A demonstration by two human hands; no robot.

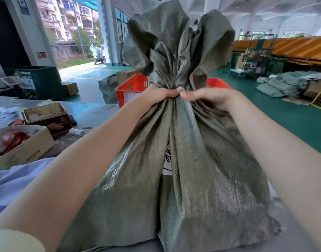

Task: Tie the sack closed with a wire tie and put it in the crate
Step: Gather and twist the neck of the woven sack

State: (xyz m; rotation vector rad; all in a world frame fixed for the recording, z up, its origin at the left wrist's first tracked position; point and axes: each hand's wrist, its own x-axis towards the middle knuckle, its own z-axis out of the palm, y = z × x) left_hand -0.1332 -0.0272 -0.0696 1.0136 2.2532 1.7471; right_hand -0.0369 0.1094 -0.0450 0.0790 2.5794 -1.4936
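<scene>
1. The sack stands upright at the near edge of the desk, filling the middle of the view; its gathered neck is pinched at mid height and the loose mouth flares above.
2. The left hand is closed round the neck from the left, thumb pressed into the folds.
3. The right hand is curled on the neck from the right, fingertips touching the left thumb. A small dark bit shows between them; whether it is the wire tie cannot be told.
4. The crate, red, sits just behind the sack past the desk's far edge, mostly hidden by it; only its two upper corners show.
5. Room to move: the desk's right side drops to open green floor; the strip of desk left of the sack, toward the far edge, is bare.
6. The desk's left edge is crowded: a tan box at the near left, a dark tin behind it, and a white roll beside them.
7. On the floor beyond are a green bin, cartons, a second sack left of the crate, a cart and piled sacks at the right.
8. A white label with black handwriting peeks from a fold in the sack; it is not readable. Print on the tan box and bin is too blurred.
</scene>
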